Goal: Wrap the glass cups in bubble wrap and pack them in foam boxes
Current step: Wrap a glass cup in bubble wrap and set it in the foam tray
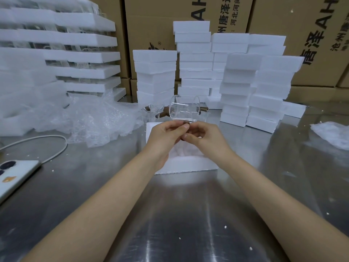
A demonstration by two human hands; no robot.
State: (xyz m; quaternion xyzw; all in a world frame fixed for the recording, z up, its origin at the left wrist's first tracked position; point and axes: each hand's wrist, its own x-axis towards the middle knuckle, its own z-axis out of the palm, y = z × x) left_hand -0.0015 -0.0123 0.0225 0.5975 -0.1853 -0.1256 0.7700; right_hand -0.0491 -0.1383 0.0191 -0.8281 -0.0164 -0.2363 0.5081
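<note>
Cup (pixel 184 110) is held sideways just above the open box (pixel 188 165) on the table (pixel 170 214). Fingertips of the left hand (pixel 164 137) and right hand (pixel 207 138) pinch its brown handle (pixel 186 122). Wrap (pixel 90 118) lies to the left.

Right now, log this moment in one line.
left hand pinches glass cup by handle | right hand holds it | cup unwrapped, over open foam box

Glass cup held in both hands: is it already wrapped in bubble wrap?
No, the glass cup is bare; the bubble wrap lies on the table left of it.
</note>
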